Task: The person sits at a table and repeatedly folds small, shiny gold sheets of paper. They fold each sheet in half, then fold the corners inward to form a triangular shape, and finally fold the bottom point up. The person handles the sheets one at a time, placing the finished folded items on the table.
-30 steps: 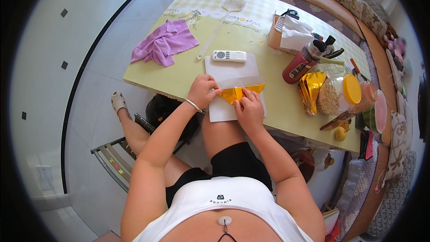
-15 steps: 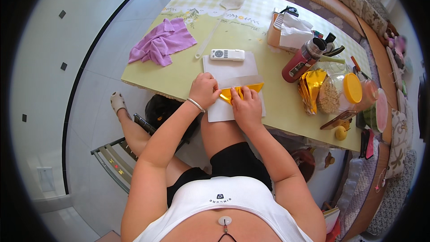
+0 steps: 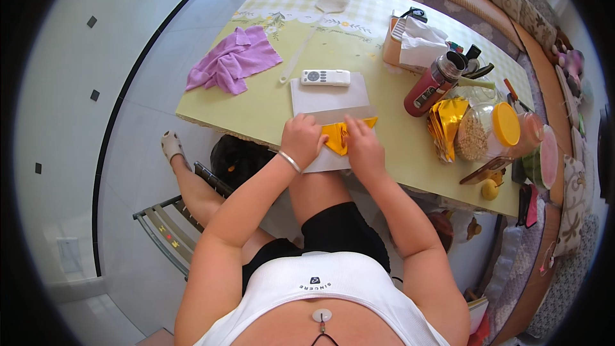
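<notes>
A sheet of gold paper point(image 3: 338, 136) lies partly folded on a white sheet point(image 3: 330, 99) near the front edge of the yellow-green table point(image 3: 269, 109). My left hand point(image 3: 301, 140) presses on the gold paper's left part, a bracelet on its wrist. My right hand point(image 3: 362, 144) presses down on its right part, fingers pointing up the table. The fold shows a pale silver back along the top edge. A white remote control point(image 3: 325, 77) rests at the far end of the white sheet.
A purple cloth point(image 3: 234, 59) lies at the table's left. To the right stand a red bottle point(image 3: 432, 83), a stack of gold sheets point(image 3: 446, 123), a jar with an orange lid point(image 3: 490, 129) and a tissue box point(image 3: 410, 41). A folding chair point(image 3: 173, 224) is beneath me.
The gold paper's upper part has been folded over, so its silver back now shows along the top. Both hands have stayed on the paper, shifting slightly.
</notes>
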